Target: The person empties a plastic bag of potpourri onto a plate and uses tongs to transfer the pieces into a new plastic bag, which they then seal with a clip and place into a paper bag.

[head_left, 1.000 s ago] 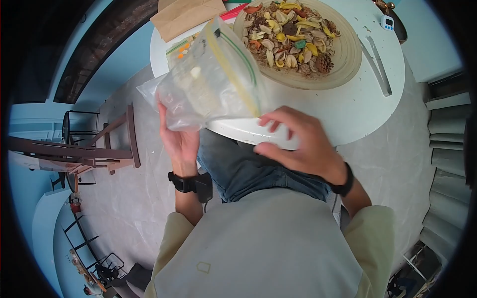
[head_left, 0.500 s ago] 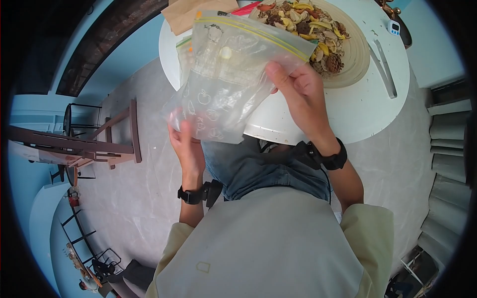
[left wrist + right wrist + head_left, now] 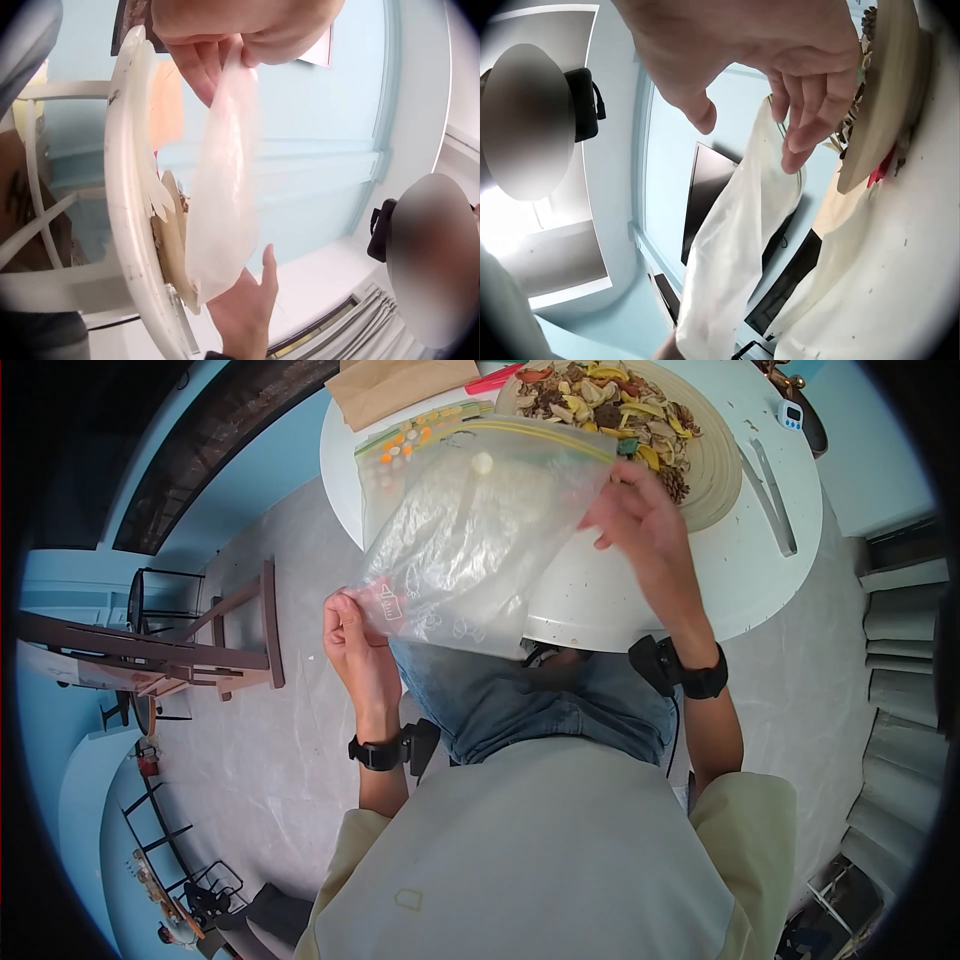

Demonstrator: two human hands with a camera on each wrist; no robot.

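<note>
A clear zip bag [image 3: 470, 560] hangs tilted over the table's near edge, its yellow zip strip at the top and white line drawings near the bottom. My left hand [image 3: 358, 655] pinches its lower left corner between thumb and fingers. At the zip's right end is my right hand [image 3: 650, 525], its fingertips right by the bag. In the right wrist view the thumb of the right hand [image 3: 772, 52] stands well away from the fingers, which overlap the bag's green-lined edge. The left wrist view shows the bag [image 3: 225, 180] edge-on below the left hand [image 3: 247, 26].
On the white round table [image 3: 740, 585], a wide dish [image 3: 715, 500] holds dried plant pieces and cones. Metal tongs [image 3: 770, 500] and a small timer [image 3: 790, 415] lie to its right. Another zip bag [image 3: 375, 500], brown paper [image 3: 400, 390] and a red item [image 3: 492, 380] are at the left.
The bag has swung from slanted to facing me, opening side up. My left hand has moved to its lower corner. My right hand gripped its right side, then let go and shifted right.
</note>
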